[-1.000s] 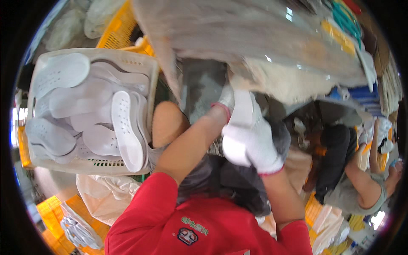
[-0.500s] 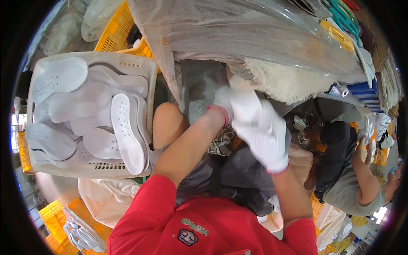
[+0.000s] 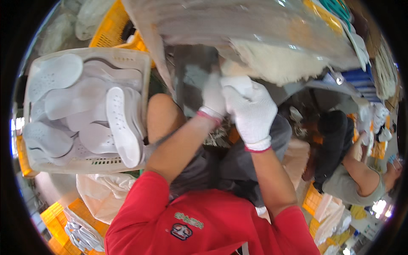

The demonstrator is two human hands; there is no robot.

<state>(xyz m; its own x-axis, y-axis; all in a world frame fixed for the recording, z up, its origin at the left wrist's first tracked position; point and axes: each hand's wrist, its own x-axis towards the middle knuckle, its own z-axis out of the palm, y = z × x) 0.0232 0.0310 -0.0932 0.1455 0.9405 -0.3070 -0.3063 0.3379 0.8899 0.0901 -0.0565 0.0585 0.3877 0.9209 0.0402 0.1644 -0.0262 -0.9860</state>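
Note:
Both hands wear white knit gloves with red cuffs and meet in front of my knees. My right hand (image 3: 254,111) is closed round a white insole (image 3: 238,84), only part of which shows past the thumb and fingers. Close against it on the left is my left hand (image 3: 213,97), smeared by motion, so its fingers cannot be made out. Beyond the hands, a grey surface (image 3: 191,72) and a cream fleecy cloth (image 3: 280,63) lie at the edge of a plastic-covered bench (image 3: 238,23).
At my left stands a whitish crate (image 3: 85,166) heaped with white perforated insoles (image 3: 121,125). A yellow crate (image 3: 111,29) is behind it. Teal-handled scissors (image 3: 338,10) lie at the far right of the bench. Another person (image 3: 357,180) sits to my right.
My right hand has come down and left, and the white insole in it now shows less. The left hand has shifted slightly left. The whole view has moved a little.

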